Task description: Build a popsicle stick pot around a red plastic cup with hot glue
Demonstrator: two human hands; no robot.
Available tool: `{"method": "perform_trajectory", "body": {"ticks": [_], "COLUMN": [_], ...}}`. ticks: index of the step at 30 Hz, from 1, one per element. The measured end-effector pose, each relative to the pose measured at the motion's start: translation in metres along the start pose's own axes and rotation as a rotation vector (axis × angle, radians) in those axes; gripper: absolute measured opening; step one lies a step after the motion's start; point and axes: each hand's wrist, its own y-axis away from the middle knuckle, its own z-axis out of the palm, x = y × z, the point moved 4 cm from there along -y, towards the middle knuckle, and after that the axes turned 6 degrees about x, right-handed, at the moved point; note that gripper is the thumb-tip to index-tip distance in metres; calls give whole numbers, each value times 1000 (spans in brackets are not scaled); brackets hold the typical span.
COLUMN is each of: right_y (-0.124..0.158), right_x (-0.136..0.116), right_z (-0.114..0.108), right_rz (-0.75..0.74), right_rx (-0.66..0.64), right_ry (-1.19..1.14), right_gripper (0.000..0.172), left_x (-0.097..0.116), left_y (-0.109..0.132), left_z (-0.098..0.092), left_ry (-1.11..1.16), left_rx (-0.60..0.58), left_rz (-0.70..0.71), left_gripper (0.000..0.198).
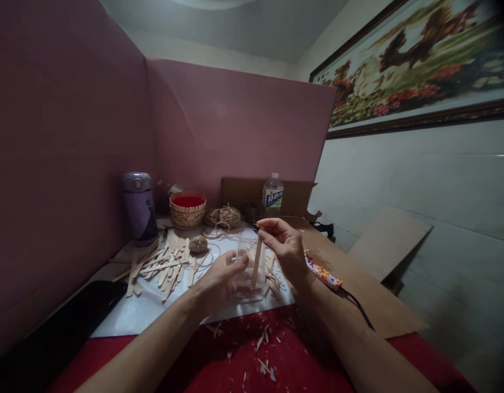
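My left hand [225, 275] is closed around the left side of a clear plastic container [244, 293], its thumb along the near wall. Between the thumb and fingers of my right hand [284, 245] is the top of a wooden craft stick [256, 265]. The stick stands nearly upright, its lower end at the container; whether it is inside or against the wall I cannot tell. Left of my hands lies a loose pile of craft sticks [172, 273] on a white sheet [116, 322]. A patterned glue gun [323, 273] with a black cord lies beside my right wrist.
Behind the pile are a purple flask [140, 210], a red-lined basket [188, 212], a bundle of twine [227, 217] and a small twine ball [198, 244]. A labelled bottle [273, 195] stands at the back. Cardboard [366, 295] covers the right side; wood scraps litter the red cloth [235, 360].
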Motion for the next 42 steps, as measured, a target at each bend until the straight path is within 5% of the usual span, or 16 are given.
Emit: {"method": "perform_trajectory", "body": {"ticks": [23,30,42], "right_y": [13,16,10], "right_x": [-2,8,19], "right_z": [2,5,12], "right_rz": [-269,-124,201], "right_rx": [46,96,-40], "right_ry": [311,165,53], "right_gripper": [10,15,30], "left_x": [0,0,-3], "left_y": [8,6,7], "left_z": [7,5,4], "left_ry": [-95,-157,-41], "left_rx": [53,130,108], "left_rz": [-12,-7,-53], "left_gripper": [57,59,53]}}
